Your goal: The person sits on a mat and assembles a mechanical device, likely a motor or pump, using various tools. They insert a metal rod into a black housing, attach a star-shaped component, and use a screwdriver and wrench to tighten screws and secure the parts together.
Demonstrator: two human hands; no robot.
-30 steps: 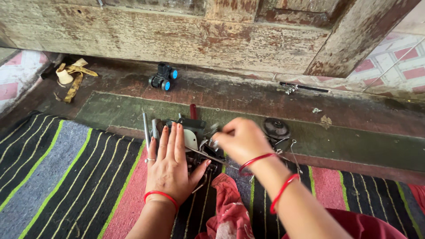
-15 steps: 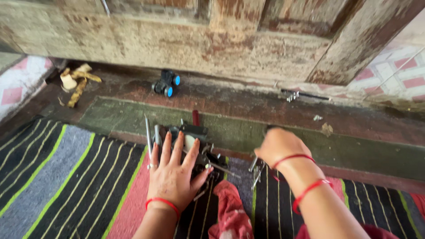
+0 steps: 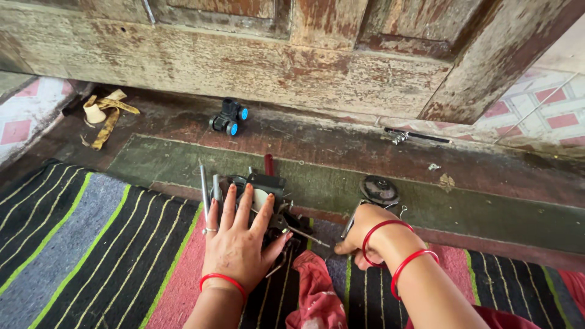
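Black metal mechanism (image 3: 268,192) under left hand (image 3: 239,244); right hand (image 3: 362,234) beside.

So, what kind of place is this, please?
Probably the floor of an old house, at a doorway: a worn wooden door with peeling paint, a striped rug and patterned floor tiles.

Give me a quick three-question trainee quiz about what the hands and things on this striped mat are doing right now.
1. True or false: the left hand lies flat on the dark metal mechanism.
2. Which hand touches the thin metal tool?
3. The small wheeled toy sits: A) on the striped mat, B) near the wooden door, C) in a hand.

Key: 1 true. 2 the right hand. 3 B.
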